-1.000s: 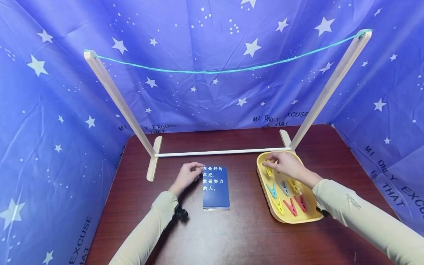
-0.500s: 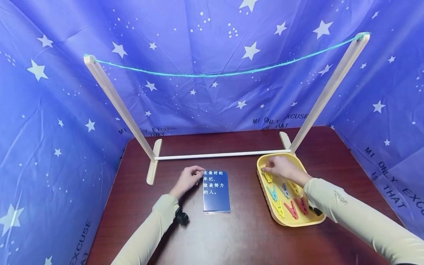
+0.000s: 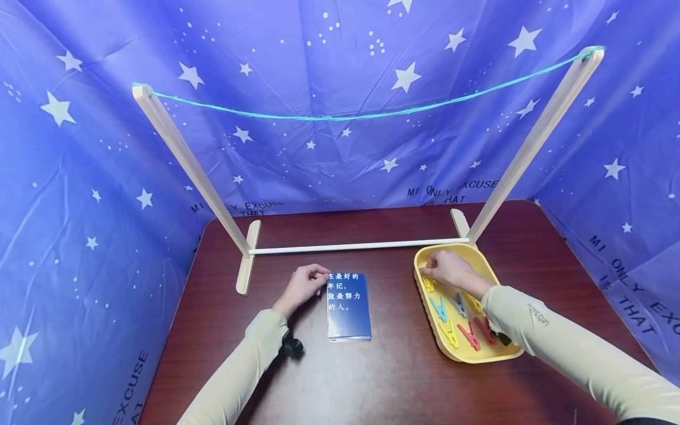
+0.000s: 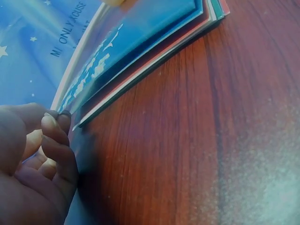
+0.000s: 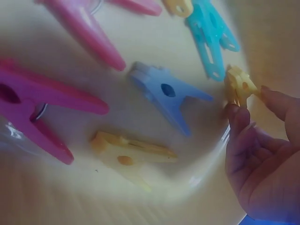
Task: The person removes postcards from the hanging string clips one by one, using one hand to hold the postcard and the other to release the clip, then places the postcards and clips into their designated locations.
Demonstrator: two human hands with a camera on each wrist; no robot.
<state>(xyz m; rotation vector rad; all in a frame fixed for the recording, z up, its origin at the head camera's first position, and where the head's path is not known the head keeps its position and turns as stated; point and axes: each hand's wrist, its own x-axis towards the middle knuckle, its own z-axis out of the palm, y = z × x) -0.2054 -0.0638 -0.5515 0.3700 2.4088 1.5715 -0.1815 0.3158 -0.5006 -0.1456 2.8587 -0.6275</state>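
Observation:
A stack of cards lies on the table, topped by a dark blue card with white lettering. My left hand pinches that card's far left corner between thumb and index finger; in the left wrist view its edge stands slightly off the cards beneath. Over the far end of a yellow tray, my right hand holds a yellow clothespin by its two legs. Other clothespins lie around it in the tray: a turquoise one, a grey-blue one, another yellow one and pink-red ones.
Behind the cards stands a wooden frame with a left post, a right post and a white bottom rod. A green string sags between the post tops. A blue starry curtain surrounds the table.
My right hand has lowered farther into the tray's far end and closed in on the yellow clothespin. The left hand stays at the card's corner. The head view shifts slightly.

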